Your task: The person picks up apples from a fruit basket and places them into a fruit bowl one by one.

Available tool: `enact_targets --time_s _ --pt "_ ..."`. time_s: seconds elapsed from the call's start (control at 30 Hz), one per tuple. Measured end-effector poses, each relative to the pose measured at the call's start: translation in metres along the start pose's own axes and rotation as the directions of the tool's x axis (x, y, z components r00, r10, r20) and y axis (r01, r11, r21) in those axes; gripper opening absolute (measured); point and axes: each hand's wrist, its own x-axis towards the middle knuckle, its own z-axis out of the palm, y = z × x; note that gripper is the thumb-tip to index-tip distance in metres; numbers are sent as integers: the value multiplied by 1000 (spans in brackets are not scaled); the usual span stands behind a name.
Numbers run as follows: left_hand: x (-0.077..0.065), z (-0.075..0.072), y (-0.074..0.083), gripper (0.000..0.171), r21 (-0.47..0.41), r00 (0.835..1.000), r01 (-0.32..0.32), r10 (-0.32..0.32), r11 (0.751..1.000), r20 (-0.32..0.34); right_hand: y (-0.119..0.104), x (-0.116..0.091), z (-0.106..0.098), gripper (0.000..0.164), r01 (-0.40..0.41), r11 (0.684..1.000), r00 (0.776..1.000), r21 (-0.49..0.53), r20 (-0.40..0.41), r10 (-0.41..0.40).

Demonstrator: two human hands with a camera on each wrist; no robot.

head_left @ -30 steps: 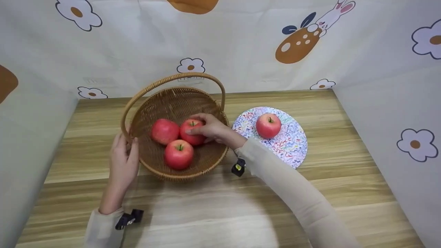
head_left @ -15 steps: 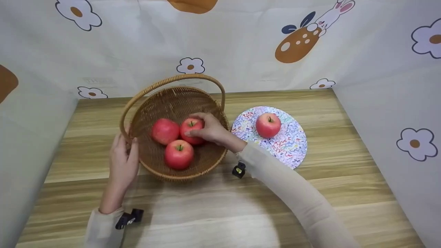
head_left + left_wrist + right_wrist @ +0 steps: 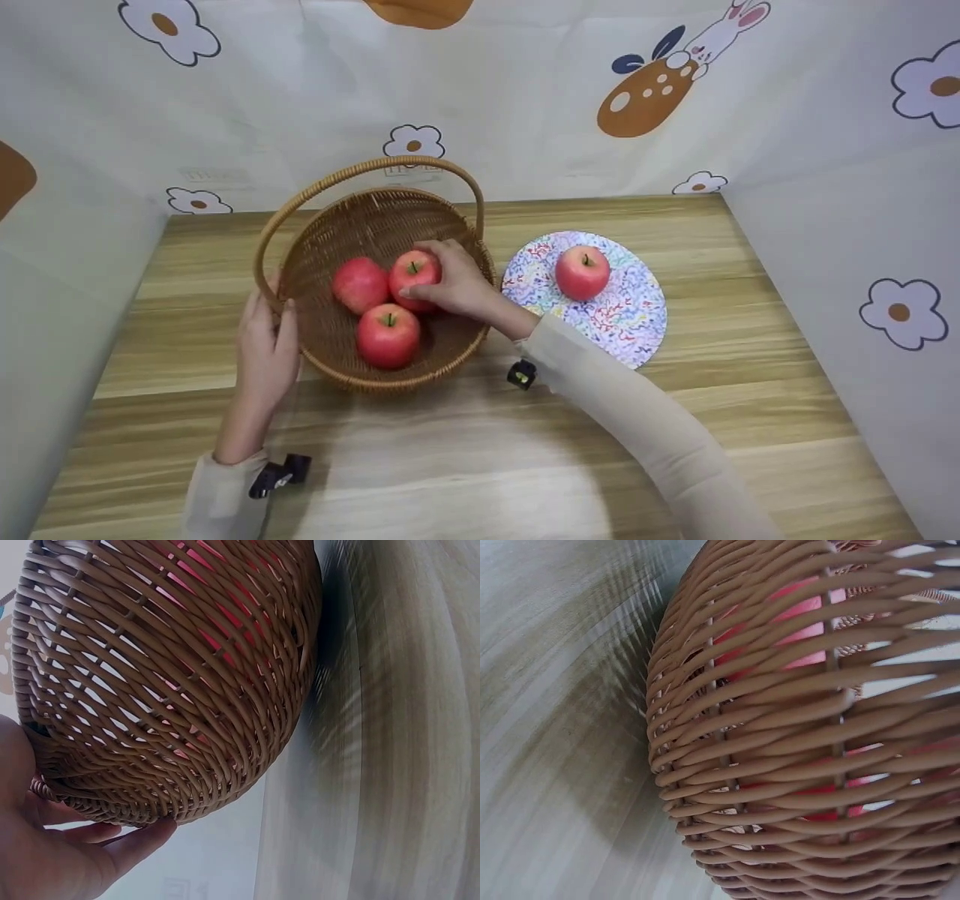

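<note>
A round wicker basket [image 3: 390, 381] with a tall arched handle holds three red apples. My left hand [image 3: 268, 349] grips its left rim at the foot of the handle, thumb over the edge; in the left wrist view its fingers [image 3: 142, 846] lie against the outer weave. Inside the basket, my right hand [image 3: 465, 283] holds the right-hand apple [image 3: 415, 279] between thumb and fingers. Beside it sit the left apple [image 3: 360, 286] and the front apple [image 3: 388, 336]. In the right wrist view the basket wall [image 3: 795, 727] hides the hand, with red showing through the gaps.
Right of the basket lies a round, colourfully patterned plate [image 3: 630, 322] bearing one more apple [image 3: 583, 273]. The wood-grain table [image 3: 450, 457] is enclosed by pale printed sheets [image 3: 517, 90] at the back and sides.
My right hand and its apple have shifted slightly up and left in the head view. The basket and its handle have moved a little left, with my left hand still on the rim.
</note>
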Motion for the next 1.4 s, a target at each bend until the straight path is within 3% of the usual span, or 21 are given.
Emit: enact_targets --time_s 0.37,0.7,0.93,1.4 --pt "0 0 -1 45 -14 1000 0 0 1000 -9 -3 -3 -4 74 22 999 998 40 -66 -20" --pt "2 -1 -5 47 8 1000 16 -16 1000 27 -7 -9 -5 73 59 997 995 44 -86 -55" --pt "1 -1 -3 46 -38 1000 -1 2 999 15 -9 -14 -4 71 73 996 993 49 -100 -68" --pt "1 -1 -6 46 -38 1000 -5 6 999 7 -9 -20 -8 68 105 992 984 67 -155 -94"
